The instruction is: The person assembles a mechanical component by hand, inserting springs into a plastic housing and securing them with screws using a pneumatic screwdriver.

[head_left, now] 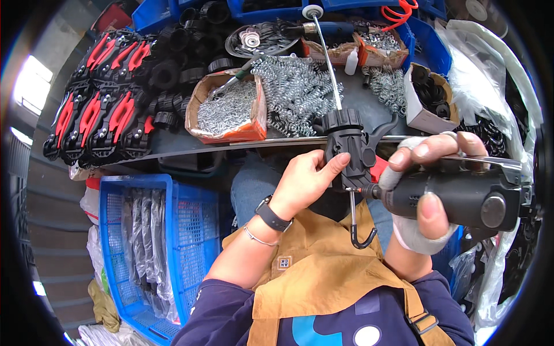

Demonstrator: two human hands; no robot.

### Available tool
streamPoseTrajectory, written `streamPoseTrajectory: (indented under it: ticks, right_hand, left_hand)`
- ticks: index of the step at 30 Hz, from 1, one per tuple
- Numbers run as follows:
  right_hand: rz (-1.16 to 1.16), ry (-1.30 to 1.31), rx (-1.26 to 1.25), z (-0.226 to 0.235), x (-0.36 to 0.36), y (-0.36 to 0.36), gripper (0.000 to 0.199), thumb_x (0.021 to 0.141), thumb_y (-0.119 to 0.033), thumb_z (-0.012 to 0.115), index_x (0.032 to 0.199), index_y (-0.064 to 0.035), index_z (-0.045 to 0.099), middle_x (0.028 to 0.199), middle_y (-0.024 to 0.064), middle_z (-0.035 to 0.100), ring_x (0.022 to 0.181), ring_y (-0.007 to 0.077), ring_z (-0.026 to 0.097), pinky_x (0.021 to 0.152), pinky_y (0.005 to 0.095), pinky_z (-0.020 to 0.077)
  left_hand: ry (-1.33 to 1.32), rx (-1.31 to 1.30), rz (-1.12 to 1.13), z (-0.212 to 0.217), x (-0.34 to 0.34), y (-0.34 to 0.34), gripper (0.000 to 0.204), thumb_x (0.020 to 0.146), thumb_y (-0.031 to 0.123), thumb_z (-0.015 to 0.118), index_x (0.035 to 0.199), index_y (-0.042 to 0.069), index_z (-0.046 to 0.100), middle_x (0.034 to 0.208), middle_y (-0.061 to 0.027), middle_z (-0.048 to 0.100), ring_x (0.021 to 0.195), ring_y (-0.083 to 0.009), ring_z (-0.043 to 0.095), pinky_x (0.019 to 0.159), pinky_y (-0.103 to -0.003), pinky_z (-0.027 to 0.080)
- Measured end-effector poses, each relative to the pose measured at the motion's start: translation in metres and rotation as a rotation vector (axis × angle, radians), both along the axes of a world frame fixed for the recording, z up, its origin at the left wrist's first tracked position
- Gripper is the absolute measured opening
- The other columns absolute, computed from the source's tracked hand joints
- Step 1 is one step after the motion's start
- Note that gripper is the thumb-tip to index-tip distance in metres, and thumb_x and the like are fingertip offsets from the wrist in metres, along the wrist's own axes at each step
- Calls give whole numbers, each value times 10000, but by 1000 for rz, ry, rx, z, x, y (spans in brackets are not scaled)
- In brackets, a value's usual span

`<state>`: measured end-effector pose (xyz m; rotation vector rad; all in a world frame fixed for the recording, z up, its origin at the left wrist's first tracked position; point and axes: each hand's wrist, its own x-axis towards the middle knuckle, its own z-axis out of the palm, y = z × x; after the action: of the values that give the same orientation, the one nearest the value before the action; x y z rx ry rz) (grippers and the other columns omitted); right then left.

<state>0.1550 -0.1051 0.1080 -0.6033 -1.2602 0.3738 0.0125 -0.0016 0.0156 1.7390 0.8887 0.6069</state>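
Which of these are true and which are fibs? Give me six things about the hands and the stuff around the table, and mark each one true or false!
1. The right hand holds a black power tool. True.
2. The black watch is on the right wrist. False: it is on the left wrist.
3. The left hand holds a black plastic part. True.
4. The big pile of springs is in the blue basket. False: it is on the table.
5. An open box of small silver pieces stands left of that pile. True.
6. The red-and-black parts are at the table's right end. False: they are at its left end.
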Motion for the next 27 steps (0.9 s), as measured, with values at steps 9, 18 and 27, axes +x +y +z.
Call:
streamPoseTrajectory:
  ticks: [9,18,27]
  right_hand:
    - [-31,144,-174,-7,-11,5,655,823,-216,730,1338,-59,358,920,144,614,771,214,625,728,353,540]
    - [-577,246,-397,-52,89,-58,560,820,-45,658,1322,-22,409,1019,103,592,723,152,615,626,294,536]
    - [-1623,-129,-1059,-157,252,-122,783,862,-292,672,1423,69,263,1270,365,515,1175,497,519,987,485,432]
  left_hand:
    - [-249,-235,139,-11,15,-11,595,922,499,630,643,-22,564,533,-18,460,572,-77,372,513,-306,379]
    - [-566,-492,82,5,19,-6,960,849,65,721,1545,139,64,1396,-214,422,1158,-250,542,938,-353,496]
    - [-809,-433,206,16,39,-34,708,796,-18,612,1453,26,352,1249,-141,555,1047,-262,624,917,-370,526]
